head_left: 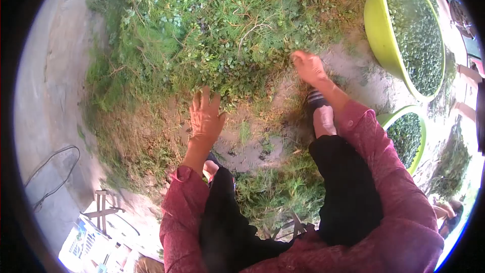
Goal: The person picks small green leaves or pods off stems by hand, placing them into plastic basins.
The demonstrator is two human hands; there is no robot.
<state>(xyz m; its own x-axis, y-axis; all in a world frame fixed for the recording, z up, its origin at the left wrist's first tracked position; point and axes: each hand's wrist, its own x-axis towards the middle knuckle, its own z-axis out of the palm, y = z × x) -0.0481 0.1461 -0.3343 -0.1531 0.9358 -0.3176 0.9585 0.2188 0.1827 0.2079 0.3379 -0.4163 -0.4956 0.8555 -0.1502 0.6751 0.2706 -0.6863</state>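
A wide heap of green leafy sprigs and twigs covers the ground in front of me. My left hand is spread, palm down, at the near edge of the heap, with its fingertips by the leaves and nothing held. Further right, my right hand is at the heap's right edge, its fingers curled together and blurred; whatever lies between them is too small to make out. Loose brownish sprigs lie on the ground around my left hand.
A large lime-green tub of small green pieces stands at the upper right, with a smaller green tub below it. A wire loop lies at the left. Other people's arms show at the right edge.
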